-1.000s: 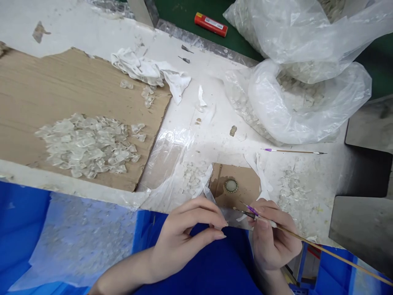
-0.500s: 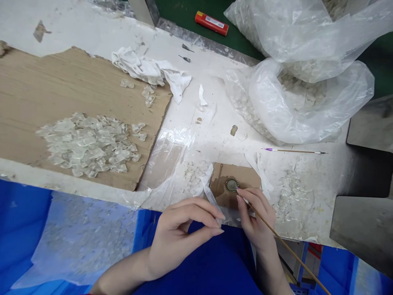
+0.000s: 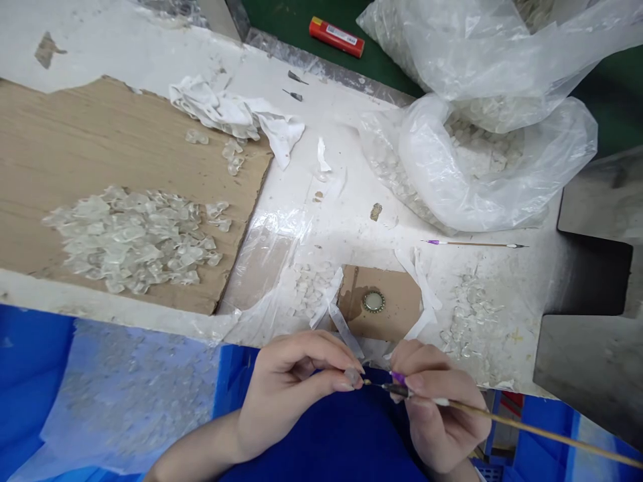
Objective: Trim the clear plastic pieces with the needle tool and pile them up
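My left hand [image 3: 301, 385] pinches a small translucent piece [image 3: 352, 376] between thumb and fingertips. Closed around a thin wooden stick tool [image 3: 522, 428] is my right hand [image 3: 442, 398]; the tool has a dark, needle-like tip pointing at the piece. A purple tip [image 3: 398, 377] also shows at my right fingers, but I cannot tell what it belongs to. A tiny yellowish bit sits between the needle tip and the piece; whether they touch is unclear. Just beyond my hands, a round disc with a beaded rim [image 3: 374, 301] lies on a small piece of cardboard [image 3: 402, 314].
A heap of clear pieces [image 3: 135, 241] lies on a large cardboard sheet [image 3: 151, 154] at left. Open plastic bags [image 3: 432, 167] stand at back right. Another purple-tipped stick [image 3: 477, 244], small clear scraps [image 3: 472, 311] and a white cloth [image 3: 221, 107] lie on the table.
My right hand has drawn back from the disc toward my body, bringing the dark tool tip to the piece in my left hand. The disc's centre looks paler now.
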### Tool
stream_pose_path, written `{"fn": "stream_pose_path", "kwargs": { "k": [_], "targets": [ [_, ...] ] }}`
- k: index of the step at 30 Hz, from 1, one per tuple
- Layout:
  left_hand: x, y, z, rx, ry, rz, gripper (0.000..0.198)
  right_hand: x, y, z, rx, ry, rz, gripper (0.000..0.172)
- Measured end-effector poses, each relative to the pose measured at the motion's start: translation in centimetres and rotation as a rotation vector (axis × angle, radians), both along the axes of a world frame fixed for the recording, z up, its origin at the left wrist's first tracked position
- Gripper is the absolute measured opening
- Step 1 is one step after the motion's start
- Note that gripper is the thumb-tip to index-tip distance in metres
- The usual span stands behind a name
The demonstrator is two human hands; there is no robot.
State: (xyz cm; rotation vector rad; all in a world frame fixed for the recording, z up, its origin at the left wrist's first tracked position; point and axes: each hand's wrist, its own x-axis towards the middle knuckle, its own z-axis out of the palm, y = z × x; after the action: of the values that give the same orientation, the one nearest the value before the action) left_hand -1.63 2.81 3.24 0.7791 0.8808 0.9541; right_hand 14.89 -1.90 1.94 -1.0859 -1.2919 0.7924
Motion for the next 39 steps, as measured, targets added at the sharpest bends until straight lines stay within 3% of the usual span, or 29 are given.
{"fn": "stream_pose_path", "kwargs": {
  "k": [7, 13, 18, 24, 34, 37, 39],
  "targets": [
    [0.4, -0.1, 0.2, -0.009, 0.035, -0.003, 0.019, 0.1, 0.0, 0.4, 0.008, 0.017, 0.068, 0.021],
    [0.3, -0.2, 0.1, -0.009, 0.019, -0.022, 0.011, 0.1, 0.5, 0.6, 0.044, -0.019, 0.115, 0.024],
    [0.0, -0.2, 0.0, 0.138, 0.106, -0.032, 0.010, 0.1, 0.9, 0.7, 0.103, -0.099, 0.126, 0.027],
    [-0.1, -0.1, 0.0, 0.302, 0.255, -0.052, 0.013, 0.2, 0.3, 0.8, 0.023, -0.106, 0.119, 0.025],
    [0.1, -0.2, -0.2, 0.414, 0.216, 0.049, 0.014, 0.2, 0.3, 0.9, 0.049, -0.114, 0.160, 0.021],
    [0.0, -0.3, -0.2, 0.363, 0.205, 0.067, 0.015, 0.3, -0.1, 0.0, 0.058, -0.083, 0.041, 0.021],
    [0.0, -0.4, -0.4, 0.227, 0.096, 0.066, 0.012, 0.5, -0.2, -0.8, 0.022, -0.131, -0.094, 0.022]
  ]
}}
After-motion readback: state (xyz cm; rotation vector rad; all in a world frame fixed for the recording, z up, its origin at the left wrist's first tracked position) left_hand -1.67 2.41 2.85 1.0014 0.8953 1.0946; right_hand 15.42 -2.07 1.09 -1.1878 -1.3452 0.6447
